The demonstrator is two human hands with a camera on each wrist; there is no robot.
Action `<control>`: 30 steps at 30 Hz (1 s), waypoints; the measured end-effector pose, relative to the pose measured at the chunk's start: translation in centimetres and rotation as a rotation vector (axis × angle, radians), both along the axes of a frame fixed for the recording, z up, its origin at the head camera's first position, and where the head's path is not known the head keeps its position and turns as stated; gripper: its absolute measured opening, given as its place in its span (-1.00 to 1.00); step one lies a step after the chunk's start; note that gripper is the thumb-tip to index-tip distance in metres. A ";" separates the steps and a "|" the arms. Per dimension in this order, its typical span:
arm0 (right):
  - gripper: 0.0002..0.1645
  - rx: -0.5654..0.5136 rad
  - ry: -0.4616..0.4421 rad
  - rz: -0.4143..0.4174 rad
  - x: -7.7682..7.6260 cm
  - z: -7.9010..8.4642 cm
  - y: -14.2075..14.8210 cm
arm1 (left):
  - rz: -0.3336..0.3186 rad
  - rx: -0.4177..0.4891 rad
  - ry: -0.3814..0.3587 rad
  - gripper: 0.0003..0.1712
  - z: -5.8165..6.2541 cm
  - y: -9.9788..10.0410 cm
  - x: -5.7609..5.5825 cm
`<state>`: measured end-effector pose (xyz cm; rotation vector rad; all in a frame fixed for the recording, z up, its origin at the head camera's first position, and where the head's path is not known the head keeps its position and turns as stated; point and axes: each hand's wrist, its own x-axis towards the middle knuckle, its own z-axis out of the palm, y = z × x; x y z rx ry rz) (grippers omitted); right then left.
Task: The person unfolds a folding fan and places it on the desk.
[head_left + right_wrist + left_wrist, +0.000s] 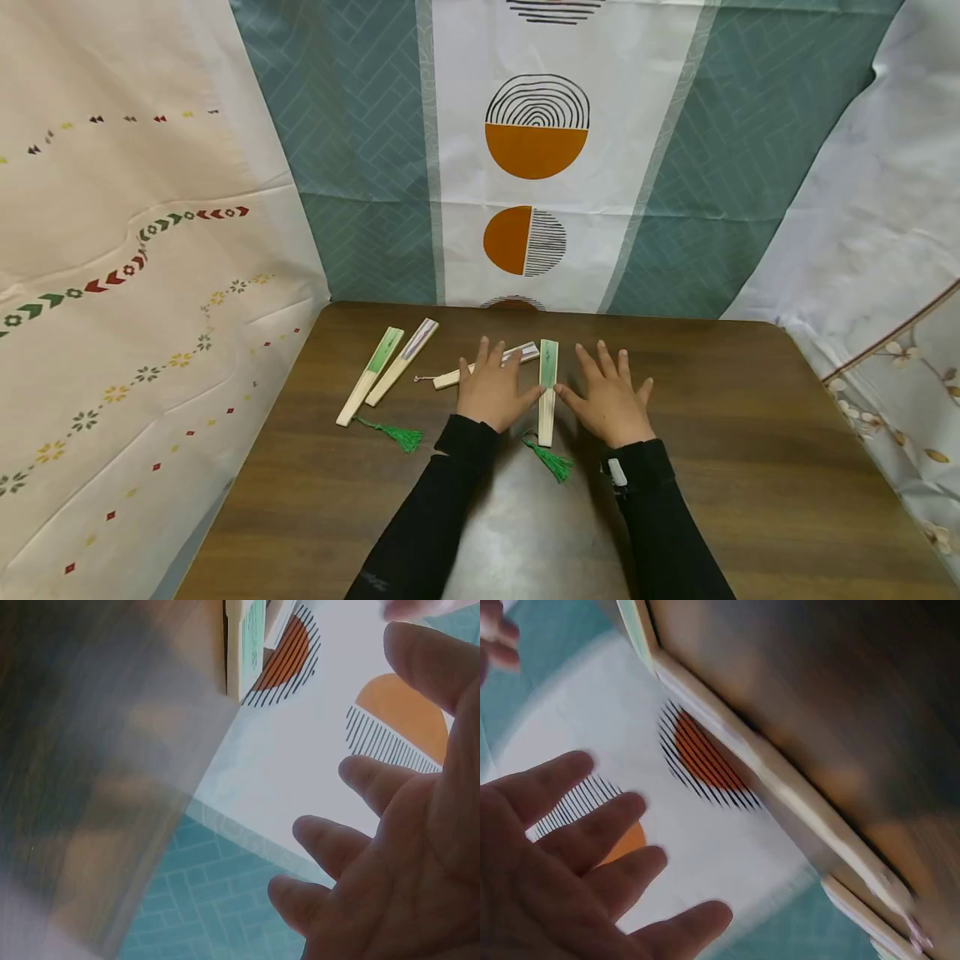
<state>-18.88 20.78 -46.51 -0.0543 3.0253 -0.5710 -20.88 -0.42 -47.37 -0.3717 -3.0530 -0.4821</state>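
My left hand (491,398), fingers spread, hovers over a folded hand fan with a pale printed end (527,352) and hides its middle part. Just to the right lies a green folded fan (548,367), upright in the head view, with a green tassel (553,463) at its near end. My right hand (611,407) is on that fan's other side, fingers spread too, its thumb close to the fan's edge. Both palms show bare in the wrist views, where the left hand (570,862) and right hand (405,840) hold nothing.
Two more folded fans lie side by side at the table's left: a green one (370,377) with a green tassel (403,437), and a pale one (402,363). The brown table (750,467) ends at a patterned cloth (360,167) behind.
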 end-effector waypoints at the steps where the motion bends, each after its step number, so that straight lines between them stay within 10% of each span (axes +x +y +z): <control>1: 0.07 -0.001 -0.002 0.000 0.0 0.0 0.0 | -0.016 -0.023 -0.009 -0.11 -0.1 0.6 0.1; 15: 0.07 -0.021 -0.027 -0.003 0.2 -0.1 0.9 | -0.128 -0.185 -0.172 -0.34 -2.2 5.0 0.7; 20: 0.06 -0.017 -0.024 0.004 0.1 0.0 0.9 | -0.139 -0.177 0.041 -0.58 -4.0 5.3 0.3; 24: 0.06 -0.011 -0.036 0.006 0.0 -0.1 0.8 | -0.119 -0.143 0.251 -0.90 -8.4 5.9 -1.6; 30: 0.05 -0.008 -0.038 0.006 -0.1 -0.3 0.4 | -0.120 -0.105 0.276 -0.83 -12.0 5.9 -3.7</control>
